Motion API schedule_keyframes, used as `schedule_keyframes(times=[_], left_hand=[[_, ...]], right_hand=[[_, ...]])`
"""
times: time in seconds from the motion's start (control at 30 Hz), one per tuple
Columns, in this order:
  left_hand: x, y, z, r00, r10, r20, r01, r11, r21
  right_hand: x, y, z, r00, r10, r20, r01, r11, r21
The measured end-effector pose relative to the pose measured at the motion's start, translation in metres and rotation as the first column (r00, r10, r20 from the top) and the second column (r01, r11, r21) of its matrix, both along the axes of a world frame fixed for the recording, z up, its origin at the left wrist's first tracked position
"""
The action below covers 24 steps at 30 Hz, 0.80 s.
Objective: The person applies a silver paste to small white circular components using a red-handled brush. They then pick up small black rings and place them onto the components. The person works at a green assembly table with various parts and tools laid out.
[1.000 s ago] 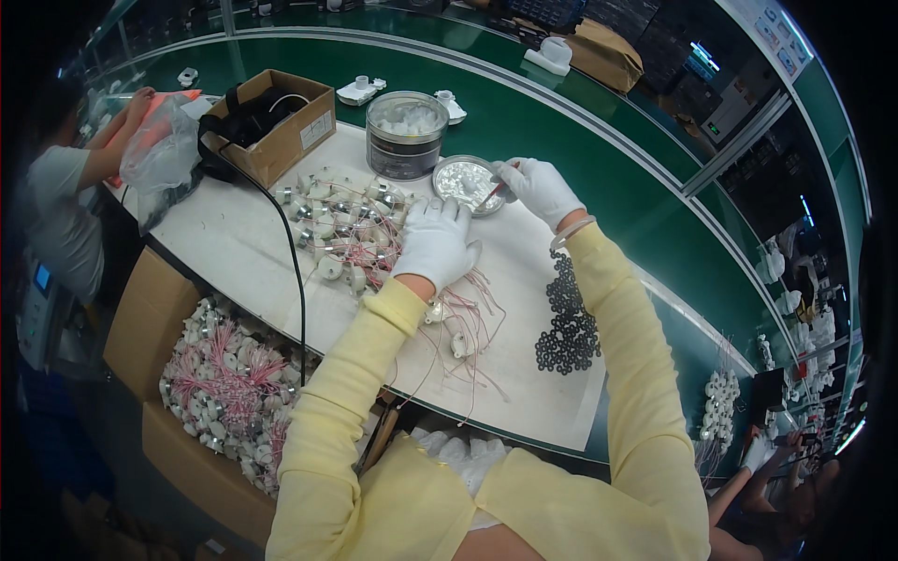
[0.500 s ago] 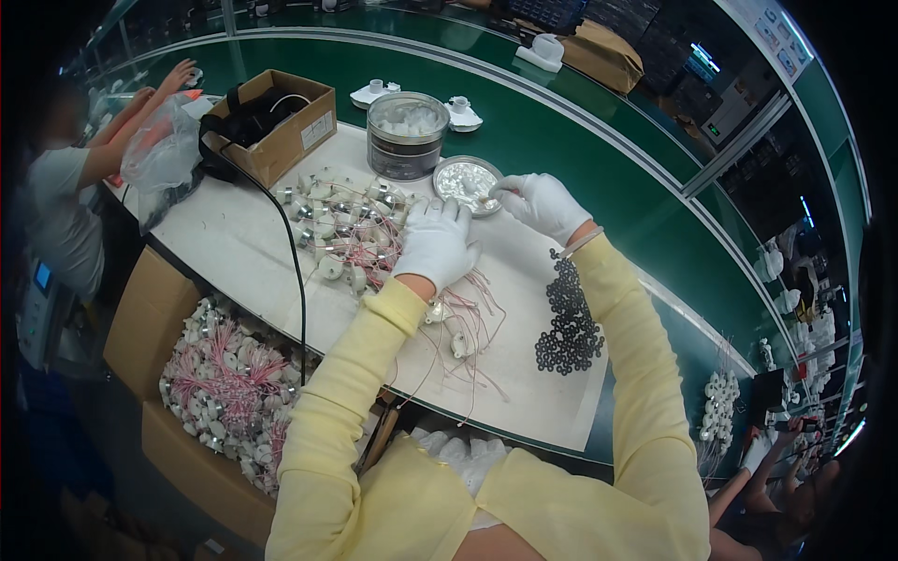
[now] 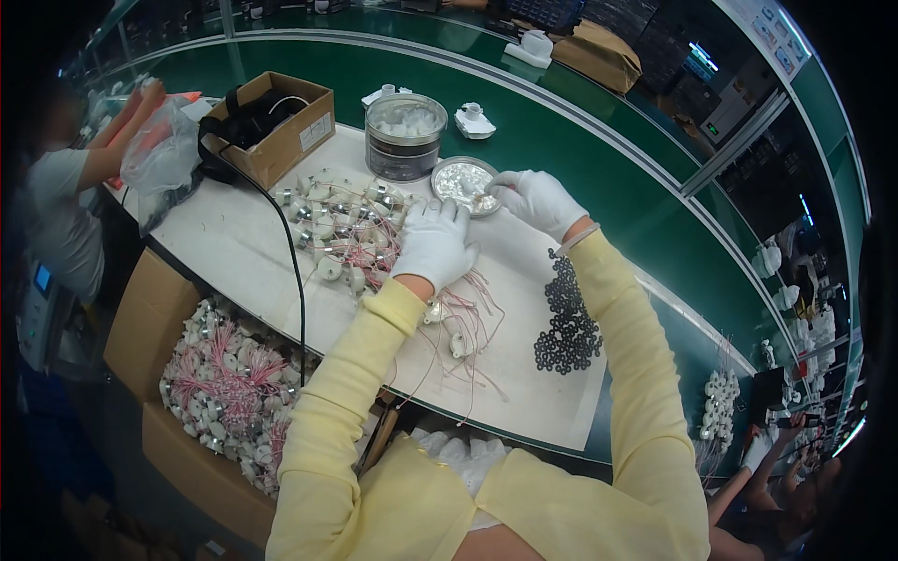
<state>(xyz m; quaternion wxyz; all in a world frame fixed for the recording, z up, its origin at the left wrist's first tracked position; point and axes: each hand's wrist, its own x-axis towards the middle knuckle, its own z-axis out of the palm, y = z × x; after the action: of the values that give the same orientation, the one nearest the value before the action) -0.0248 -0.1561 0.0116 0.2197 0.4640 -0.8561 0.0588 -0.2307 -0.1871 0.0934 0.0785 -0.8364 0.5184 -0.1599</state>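
Note:
My left hand (image 3: 434,245), in a white glove, lies palm down at the right edge of a pile of small white-and-metal motors (image 3: 351,224) with pink and white wires. Its fingers are slightly apart; anything under the palm is hidden. At the right rim of a round metal lid (image 3: 453,174), which holds a pale, shiny paste (image 3: 460,184), my gloved right hand (image 3: 543,201) is closed in a pinch. What sits between those fingertips is too small to make out. A loose motor (image 3: 457,345) with trailing wires lies nearer me.
Behind the lid stands a metal tin (image 3: 404,154); left of it, a cardboard box (image 3: 309,126) holds black items. Small black rings (image 3: 568,327) lie beside my right forearm. A black cable (image 3: 297,271) crosses the table. Below left, a carton (image 3: 201,463) holds more motors. A co-worker (image 3: 70,187) stands left.
My hands have barely moved. On the green surface, the nearer white parts have shifted right and the farther white piece slightly left. The co-worker's raised hand has come down and left.

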Motion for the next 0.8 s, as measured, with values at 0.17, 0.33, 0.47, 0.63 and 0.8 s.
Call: schedule_keyframes(times=[0.17, 0.33, 0.47, 0.63, 0.8], left_hand=[[0.0, -0.002, -0.004, 1.0, -0.008, -0.014, 0.008, 1.0, -0.027], [0.001, -0.001, 0.0, 1.0, -0.007, -0.009, 0.007, 1.0, 0.028], [0.011, 0.009, 0.01, 1.0, -0.006, 0.01, 0.006, 1.0, 0.013], [0.037, 0.048, 0.034, 0.998, -0.06, -0.032, 0.06, 0.998, 0.027], [0.057, 0.091, 0.05, 0.984, -0.09, -0.154, 0.098, 0.994, 0.045]], right_hand=[[0.007, 0.004, 0.003, 1.0, 0.021, 0.022, -0.022, 0.996, 0.083], [0.001, 0.002, 0.006, 0.966, -0.057, 0.254, -0.006, 0.971, 0.238], [-0.007, -0.002, 0.004, 0.943, -0.111, 0.313, 0.045, 0.977, 0.21], [-0.013, -0.002, -0.002, 0.898, -0.222, 0.379, 0.125, 0.956, 0.265], [-0.011, -0.014, -0.017, 0.878, -0.227, 0.422, 0.119, 0.957, 0.266]])
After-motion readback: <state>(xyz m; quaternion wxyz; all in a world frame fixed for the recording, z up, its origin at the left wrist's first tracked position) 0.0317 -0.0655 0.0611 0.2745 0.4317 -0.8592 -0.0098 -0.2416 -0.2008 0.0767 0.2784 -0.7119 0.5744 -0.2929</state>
